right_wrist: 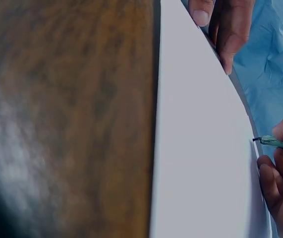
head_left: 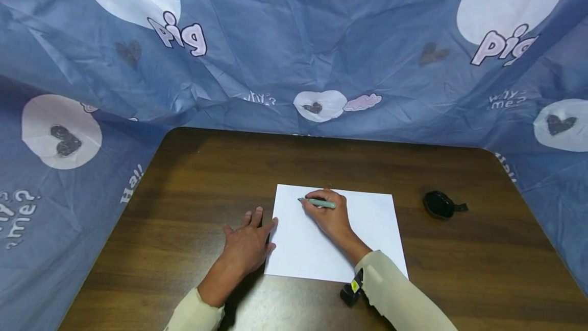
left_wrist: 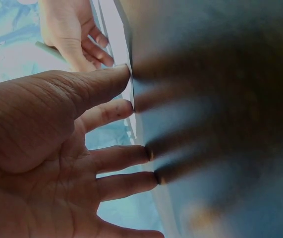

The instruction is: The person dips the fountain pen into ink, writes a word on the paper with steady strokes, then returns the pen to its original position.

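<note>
A blank white sheet of paper (head_left: 317, 249) lies flat on the brown wooden table. My right hand (head_left: 333, 216) rests over its upper half and pinches a green pen (head_left: 323, 203), whose dark tip points left, close to the sheet. In the right wrist view the pen (right_wrist: 274, 142) shows its narrow dark point right at the paper. My left hand (head_left: 248, 244) is spread with straight fingers at the sheet's left edge. Its thumb and index fingertips touch the paper there, while the other fingertips rest on the table, as the left wrist view shows.
To the right of the sheet lies a small dark, rounded object (head_left: 439, 204) with a short tab. A black wrist camera (head_left: 351, 292) sits at my right cuff, over the paper's lower edge. Blue printed cloth (head_left: 275, 45) hangs behind the table (head_left: 193, 188) and along both sides.
</note>
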Tool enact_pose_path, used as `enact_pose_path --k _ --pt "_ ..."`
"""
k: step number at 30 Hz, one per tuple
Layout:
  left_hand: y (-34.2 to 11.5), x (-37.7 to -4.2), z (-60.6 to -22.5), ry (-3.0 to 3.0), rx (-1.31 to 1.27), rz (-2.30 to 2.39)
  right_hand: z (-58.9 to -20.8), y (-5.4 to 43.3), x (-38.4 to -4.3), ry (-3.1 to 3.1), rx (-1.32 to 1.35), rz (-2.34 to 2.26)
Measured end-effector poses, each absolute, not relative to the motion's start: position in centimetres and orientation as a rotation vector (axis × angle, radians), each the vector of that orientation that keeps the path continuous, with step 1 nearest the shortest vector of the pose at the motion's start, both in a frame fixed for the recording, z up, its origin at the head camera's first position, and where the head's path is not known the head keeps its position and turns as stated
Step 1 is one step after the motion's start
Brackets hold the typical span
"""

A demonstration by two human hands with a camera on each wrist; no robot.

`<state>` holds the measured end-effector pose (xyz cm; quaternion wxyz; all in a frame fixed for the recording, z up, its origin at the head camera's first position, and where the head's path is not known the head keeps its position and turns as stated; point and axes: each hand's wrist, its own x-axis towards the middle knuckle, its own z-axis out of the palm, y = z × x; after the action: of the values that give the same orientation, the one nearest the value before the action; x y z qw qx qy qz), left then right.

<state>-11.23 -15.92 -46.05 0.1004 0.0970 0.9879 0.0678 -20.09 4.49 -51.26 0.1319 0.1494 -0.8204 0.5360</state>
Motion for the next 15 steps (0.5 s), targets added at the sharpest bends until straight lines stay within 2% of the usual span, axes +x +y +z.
enact_pose_path --k 15 --pt "-15.91 -11.19 -45.80 2.919 0.293 0.202 -51.15 4.77 -20.14 -2.393 0.445 1.558"
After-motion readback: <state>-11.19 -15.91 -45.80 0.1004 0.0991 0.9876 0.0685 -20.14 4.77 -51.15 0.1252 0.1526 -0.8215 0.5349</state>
